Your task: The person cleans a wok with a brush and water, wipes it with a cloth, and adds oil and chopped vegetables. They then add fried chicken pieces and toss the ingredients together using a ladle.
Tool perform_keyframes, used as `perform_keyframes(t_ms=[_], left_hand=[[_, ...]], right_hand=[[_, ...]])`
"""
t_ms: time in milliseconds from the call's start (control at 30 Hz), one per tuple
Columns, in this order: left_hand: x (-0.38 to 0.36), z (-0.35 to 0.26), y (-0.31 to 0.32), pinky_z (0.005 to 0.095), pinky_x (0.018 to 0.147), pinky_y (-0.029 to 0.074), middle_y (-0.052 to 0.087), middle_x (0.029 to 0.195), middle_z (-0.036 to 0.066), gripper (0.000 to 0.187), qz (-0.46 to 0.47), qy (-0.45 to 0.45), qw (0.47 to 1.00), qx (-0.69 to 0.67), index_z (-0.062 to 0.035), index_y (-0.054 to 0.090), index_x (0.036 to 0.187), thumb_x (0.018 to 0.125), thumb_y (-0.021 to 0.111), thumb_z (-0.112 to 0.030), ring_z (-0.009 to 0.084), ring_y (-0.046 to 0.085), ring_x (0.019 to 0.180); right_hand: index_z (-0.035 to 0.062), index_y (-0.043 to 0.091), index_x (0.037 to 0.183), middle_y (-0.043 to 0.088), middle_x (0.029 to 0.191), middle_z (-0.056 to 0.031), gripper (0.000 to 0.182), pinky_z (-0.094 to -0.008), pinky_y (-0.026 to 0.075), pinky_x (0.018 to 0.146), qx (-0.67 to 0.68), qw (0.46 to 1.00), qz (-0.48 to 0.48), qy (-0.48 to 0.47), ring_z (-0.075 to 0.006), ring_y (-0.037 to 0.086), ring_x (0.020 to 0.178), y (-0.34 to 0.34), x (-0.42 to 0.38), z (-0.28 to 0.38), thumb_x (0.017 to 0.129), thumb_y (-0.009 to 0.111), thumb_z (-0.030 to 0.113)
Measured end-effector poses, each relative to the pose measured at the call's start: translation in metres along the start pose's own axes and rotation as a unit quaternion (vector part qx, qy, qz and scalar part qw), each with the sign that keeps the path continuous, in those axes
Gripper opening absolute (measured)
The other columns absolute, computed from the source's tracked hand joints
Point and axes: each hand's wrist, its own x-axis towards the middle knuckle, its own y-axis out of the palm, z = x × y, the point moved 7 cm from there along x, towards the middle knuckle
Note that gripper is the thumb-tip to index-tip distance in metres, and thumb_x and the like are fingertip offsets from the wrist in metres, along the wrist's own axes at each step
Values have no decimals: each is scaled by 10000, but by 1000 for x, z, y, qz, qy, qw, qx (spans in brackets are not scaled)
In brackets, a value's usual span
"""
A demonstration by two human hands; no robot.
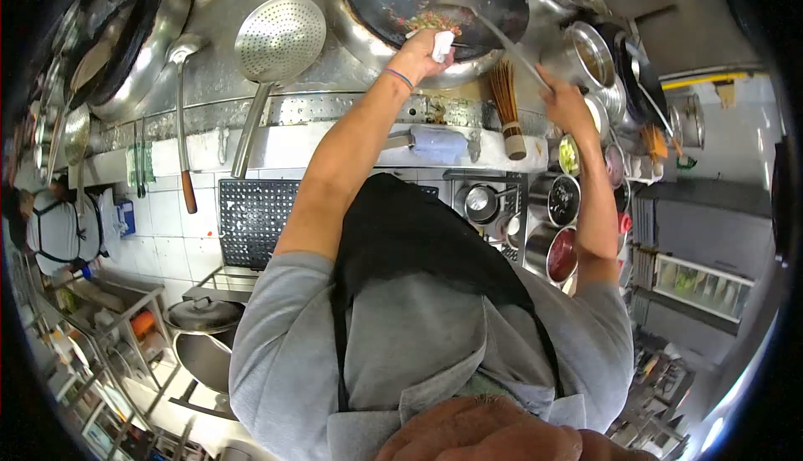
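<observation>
Chopped food (pixel 428 22), red and green bits, lies in the wok (pixel 376 1), with a ladle (pixel 512 49) reaching into it. At the wok's near rim, the left hand (pixel 418 58) pinches a white cloth (pixel 443 46); I cannot tell what is under it. To the wok's near right, the right hand (pixel 570 110) wraps its fingers around the ladle's handle. Just off the wok's near right rim is a brush (pixel 505 97), bristles toward the wok. Left of the wok, near it, lies a perforated strainer (pixel 280 38); to its right stands a metal pot (pixel 579 53). Farther left of the wok is a wooden-handled ladle (pixel 182 110), then a second wok (pixel 173 33). Well apart, far left, is another person (pixel 65 235).
</observation>
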Motion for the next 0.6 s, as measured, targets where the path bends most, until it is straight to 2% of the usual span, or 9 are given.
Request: perform_keyframes(t_ms=[33, 133, 200, 233, 367, 467, 500, 533, 600], left_hand=[[-27, 6, 13, 299, 408, 424, 530, 667, 73, 162, -49, 21, 999, -11, -97, 560, 847, 931, 520, -229, 211, 539, 587], [-75, 49, 29, 268, 383, 376, 511, 607, 37, 167, -47, -13, 998, 50, -116, 559, 803, 924, 497, -213, 184, 519, 525], [-105, 67, 33, 256, 374, 355, 510, 607, 30, 181, -62, -35, 997, 27, -121, 556, 777, 915, 485, -214, 167, 516, 518], [-95, 64, 27, 258, 374, 353, 510, 604, 28, 170, -47, -47, 997, 35, -121, 556, 775, 903, 492, -212, 166, 507, 511], [-27, 11, 5, 275, 430, 368, 565, 773, 45, 103, -45, 53, 997, 16, -154, 541, 948, 896, 465, -200, 157, 515, 649], [-52, 25, 7, 283, 437, 381, 558, 797, 53, 115, -121, 0, 993, 3, -153, 525, 974, 909, 456, -217, 165, 514, 674], [-85, 38, 22, 263, 390, 372, 510, 673, 38, 184, -120, 1, 993, 24, -114, 545, 847, 910, 447, -256, 168, 491, 539], [-112, 52, 30, 260, 390, 382, 501, 649, 21, 184, -126, -27, 991, 34, -124, 555, 838, 916, 440, -246, 154, 485, 528], [-143, 62, 54, 256, 390, 391, 496, 638, 21, 194, -71, -79, 994, 28, -131, 560, 827, 925, 435, -244, 146, 489, 534]], right_hand=[[167, 499, 1351, 600, 1141, -241, 483, -433, 464, 911, -21, 996, -77, -51, -403, 576, 1070, 15, 18, -20, 875, 524, 92], [178, 492, 1354, 626, 1036, -262, 496, -483, 489, 845, -3, 995, -99, 19, -431, 612, 949, 17, 29, 16, 865, 565, 134], [181, 498, 1349, 624, 1049, -257, 488, -479, 486, 852, 43, 991, -122, -25, -425, 609, 964, 17, 25, 24, 868, 567, 134], [183, 500, 1347, 623, 1055, -255, 485, -477, 484, 856, 65, 989, -127, -47, -422, 607, 972, 21, 17, 27, 870, 568, 133], [172, 510, 1342, 607, 1136, -224, 473, -439, 468, 903, 54, 992, -69, -86, -403, 587, 1042, 1, -49, 14, 877, 573, 116], [170, 510, 1347, 588, 1216, -192, 484, -406, 448, 942, 84, 995, -15, -56, -365, 571, 1115, -36, -98, 2, 877, 568, 69], [173, 510, 1347, 592, 1214, -190, 489, -404, 449, 942, 81, 994, -20, -72, -357, 572, 1120, -47, -108, 2, 874, 568, 61], [176, 511, 1346, 596, 1213, -187, 494, -402, 450, 942, 78, 993, -24, -87, -349, 574, 1125, -55, -113, 4, 872, 569, 52], [196, 513, 1344, 626, 1139, -196, 504, -424, 473, 894, 40, 998, -15, -55, -368, 605, 1051, -53, -108, 8, 861, 581, 71]])
